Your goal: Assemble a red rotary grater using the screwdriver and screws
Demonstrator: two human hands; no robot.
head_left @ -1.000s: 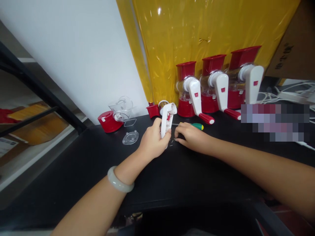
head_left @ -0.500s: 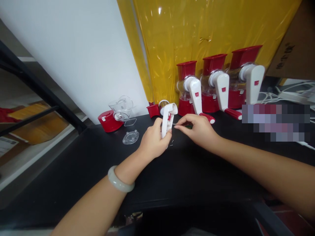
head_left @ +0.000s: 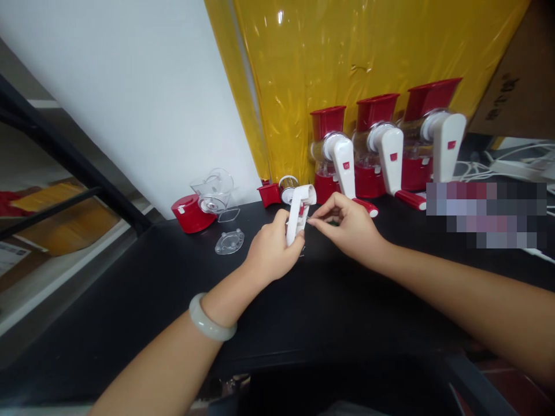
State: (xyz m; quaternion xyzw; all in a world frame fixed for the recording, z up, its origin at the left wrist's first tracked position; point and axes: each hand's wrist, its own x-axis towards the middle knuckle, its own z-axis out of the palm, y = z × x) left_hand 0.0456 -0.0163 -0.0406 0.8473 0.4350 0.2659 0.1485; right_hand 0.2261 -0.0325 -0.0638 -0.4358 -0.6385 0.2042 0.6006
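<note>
Right hand (head_left: pixel 349 226) has risen from the desk (head_left: pixel 347 306) to the crank's (head_left: pixel 293 218) open side, fingertips pinched, contents indiscernible; work now centres there. Left hand (head_left: pixel 272 247) grips the crank, toward the desk's back edge.

White wall (head_left: pixel 143 92) beside glossy yellow sheeting (head_left: pixel 284 75)

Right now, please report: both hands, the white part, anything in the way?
Left hand grips white part. Right hand, fingers pinched beside it; whether holding anything, unclear. Nothing seen blocking; tiny bits on tabletop below.
</note>
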